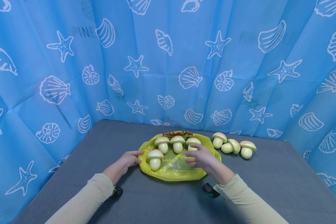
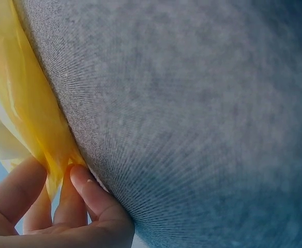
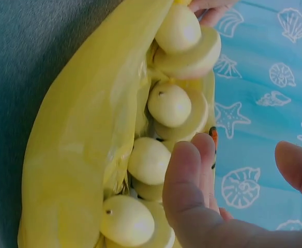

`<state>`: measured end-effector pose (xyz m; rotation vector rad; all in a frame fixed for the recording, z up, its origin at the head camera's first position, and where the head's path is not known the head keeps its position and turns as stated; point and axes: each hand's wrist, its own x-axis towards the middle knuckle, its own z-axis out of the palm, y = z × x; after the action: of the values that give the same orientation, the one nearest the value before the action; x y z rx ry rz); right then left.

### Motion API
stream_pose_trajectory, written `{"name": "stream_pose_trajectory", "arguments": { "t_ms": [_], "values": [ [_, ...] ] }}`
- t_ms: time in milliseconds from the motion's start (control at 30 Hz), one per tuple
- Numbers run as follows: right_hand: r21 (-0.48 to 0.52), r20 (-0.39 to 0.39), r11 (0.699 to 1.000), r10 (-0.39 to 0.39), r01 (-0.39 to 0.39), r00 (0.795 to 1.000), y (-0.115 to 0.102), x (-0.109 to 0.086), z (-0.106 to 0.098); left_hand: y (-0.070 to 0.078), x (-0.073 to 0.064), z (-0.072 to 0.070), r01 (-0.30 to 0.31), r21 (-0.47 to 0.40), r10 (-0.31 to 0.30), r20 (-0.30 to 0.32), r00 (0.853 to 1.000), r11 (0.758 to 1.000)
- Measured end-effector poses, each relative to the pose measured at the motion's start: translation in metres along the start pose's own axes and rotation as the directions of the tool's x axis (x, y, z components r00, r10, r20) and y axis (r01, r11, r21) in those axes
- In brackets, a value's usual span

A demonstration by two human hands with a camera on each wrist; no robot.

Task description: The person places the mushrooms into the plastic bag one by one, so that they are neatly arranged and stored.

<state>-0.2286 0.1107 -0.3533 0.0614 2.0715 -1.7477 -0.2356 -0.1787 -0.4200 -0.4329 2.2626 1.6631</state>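
A yellow plastic bag (image 1: 170,176) lies spread on the table with its mouth facing up. Several toy mushrooms with pale stems and pinkish-white caps stand inside it; one mushroom (image 1: 155,159) is at the left, the others along the far side. At the bag's left edge my left hand (image 1: 127,161) pinches the plastic between thumb and fingers, as the left wrist view shows. My right hand (image 1: 203,158) is over the bag's right part, fingers extended and thumb apart, holding nothing. It partly covers the rightmost mushroom (image 1: 193,141) in the bag.
Right of the bag, three more mushrooms sit on the grey table (image 1: 268,180): one mushroom (image 1: 219,140) upright, a tipped mushroom (image 1: 231,146) on its side, and another upright mushroom (image 1: 247,149). A blue curtain (image 1: 168,62) with white shells hangs behind the table.
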Motion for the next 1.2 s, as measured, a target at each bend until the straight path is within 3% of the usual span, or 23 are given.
{"name": "stream_pose_trajectory", "arguments": {
  "t_ms": [533, 767, 1200],
  "values": [
    [-0.016, -0.027, 1.0, 0.002, -0.002, 1.0, -0.005, -0.006, -0.029, 0.002, 0.002, 0.0, 0.009, -0.01, -0.009, 0.002, 1.0, 1.0],
    [-0.048, -0.027, 0.999, -0.006, 0.004, 1.0, -0.005, -0.008, -0.044, 0.002, 0.001, 0.0, -0.009, 0.025, 0.009, 0.01, 1.0, 1.0],
    [-0.073, -0.062, 0.997, -0.007, 0.002, 0.998, -0.001, -0.015, -0.071, 0.007, -0.001, 0.0, -0.017, 0.052, 0.019, -0.026, 0.999, 0.999]
  ]
}}
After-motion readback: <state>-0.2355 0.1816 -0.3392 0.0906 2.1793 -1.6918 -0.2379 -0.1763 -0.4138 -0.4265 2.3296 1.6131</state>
